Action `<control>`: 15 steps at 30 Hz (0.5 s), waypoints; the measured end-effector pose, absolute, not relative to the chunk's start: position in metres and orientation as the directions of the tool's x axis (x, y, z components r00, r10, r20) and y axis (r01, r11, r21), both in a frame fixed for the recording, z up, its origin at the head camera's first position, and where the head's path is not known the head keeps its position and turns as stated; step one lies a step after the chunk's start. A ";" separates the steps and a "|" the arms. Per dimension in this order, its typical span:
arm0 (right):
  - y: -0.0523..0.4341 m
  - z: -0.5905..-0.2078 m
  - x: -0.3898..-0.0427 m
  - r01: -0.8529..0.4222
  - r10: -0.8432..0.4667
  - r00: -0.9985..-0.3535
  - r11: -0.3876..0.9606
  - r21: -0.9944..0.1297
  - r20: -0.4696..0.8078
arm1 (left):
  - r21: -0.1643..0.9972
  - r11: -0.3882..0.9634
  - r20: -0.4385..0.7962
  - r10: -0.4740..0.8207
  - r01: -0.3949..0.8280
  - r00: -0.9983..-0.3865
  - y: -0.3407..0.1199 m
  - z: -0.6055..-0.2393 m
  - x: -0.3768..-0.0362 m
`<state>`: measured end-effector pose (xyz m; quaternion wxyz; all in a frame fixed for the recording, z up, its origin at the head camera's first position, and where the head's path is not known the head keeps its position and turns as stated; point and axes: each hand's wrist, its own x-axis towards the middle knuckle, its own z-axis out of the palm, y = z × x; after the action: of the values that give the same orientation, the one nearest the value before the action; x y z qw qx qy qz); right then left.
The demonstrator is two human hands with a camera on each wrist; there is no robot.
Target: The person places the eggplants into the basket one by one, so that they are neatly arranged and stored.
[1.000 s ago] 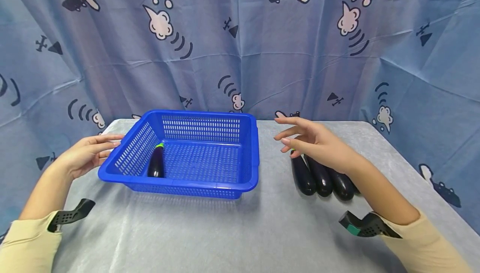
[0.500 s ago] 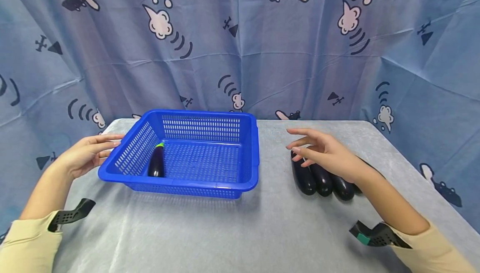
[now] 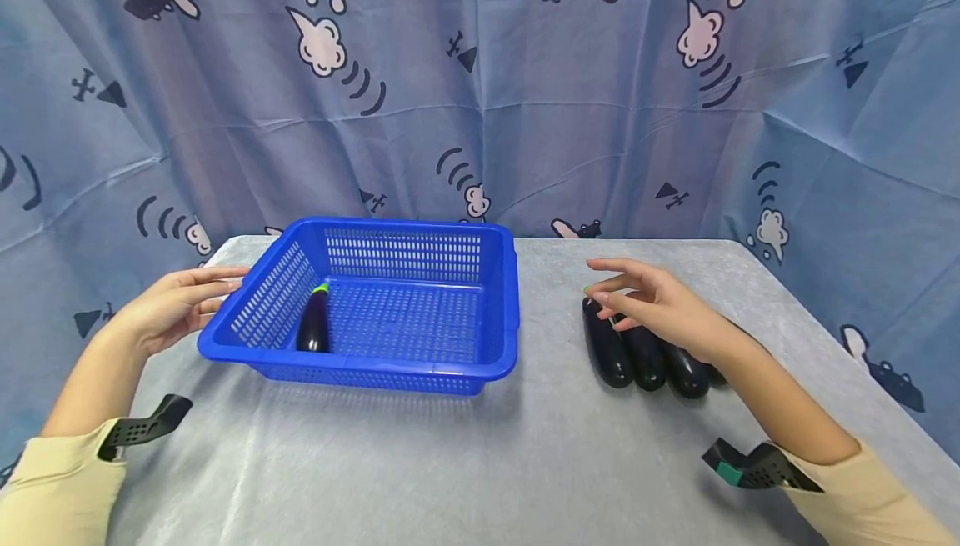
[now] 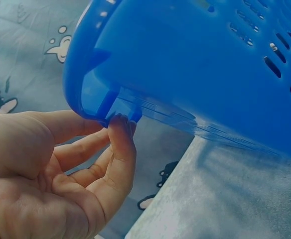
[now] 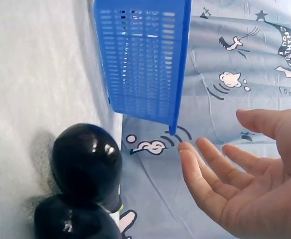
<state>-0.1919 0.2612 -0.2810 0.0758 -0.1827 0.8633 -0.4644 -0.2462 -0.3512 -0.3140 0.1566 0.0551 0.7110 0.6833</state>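
The right hand (image 3: pixel 663 308) is above the row of eggplants (image 3: pixel 649 367); the left hand (image 3: pixel 168 313) is at the rim of the blue basket (image 3: pixel 375 362).
The right fingers are apart, softly bent, and hold nothing; the left fingers meet at the basket rim and seem to pinch it. One eggplant (image 3: pixel 313 325) lies inside the basket, at its left side; the leftmost eggplant (image 3: pixel 611 354) of the row lies on the table (image 3: pixel 450 471), right of the basket, its green stem near the right fingertips. In my judgement, the step is to grasp this eggplant: better to lower the thumb and fingers along both sides of its body, not to pull only the stem. Its shiny skin may slip, so a full, gentle grip seems safer.
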 end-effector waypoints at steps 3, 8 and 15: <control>0.264 -0.283 -0.195 -0.219 -0.356 -0.934 0.527 -0.821 0.020 | 0.987 0.066 -0.157 0.288 -0.143 -0.945 -0.350 -0.314 -0.248; 0.268 -0.288 -0.199 -0.188 -0.323 -0.946 0.569 -0.800 -0.008 | 0.987 0.067 -0.157 0.290 -0.143 -0.944 -0.348 -0.315 -0.249; 0.273 -0.296 -0.207 -0.150 -0.297 -0.953 0.617 -0.772 -0.053 | 0.987 0.065 -0.156 0.288 -0.144 -0.945 -0.349 -0.316 -0.249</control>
<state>-0.2065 0.2732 -0.2962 0.0878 -0.1248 0.8949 -0.4193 -0.2486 -0.3486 -0.3157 0.1583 0.0508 0.7124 0.6817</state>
